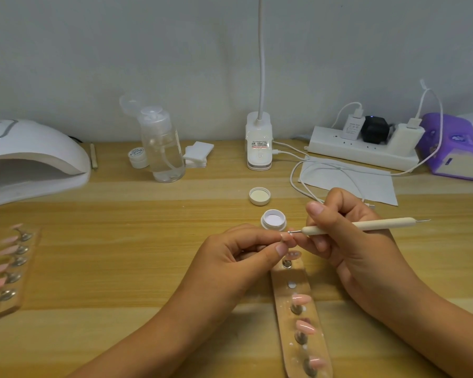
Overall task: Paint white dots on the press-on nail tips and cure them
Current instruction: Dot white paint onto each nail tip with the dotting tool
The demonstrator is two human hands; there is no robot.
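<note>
Just below the open paint jar (pixel 274 219), left hand (pixel 241 257) pinches a nail tip (pixel 367 237)... waitJust beside the open paint jar (pixel 274 219), the left hand (pixel 238 260) pinches a nail tip (pixel 284 237) while the right hand (pixel 350 249) grips the dotting pen (pixel 352 226) touching it

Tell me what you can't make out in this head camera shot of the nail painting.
- Nail tip: head view, mostly covered by left hand fingertips; dots too small to judge.
- Left rack: head view, blurred, cut by left edge.
- Curing lamp: head view, cut by left edge.
- Small jar label: head view, too small to read.
</note>
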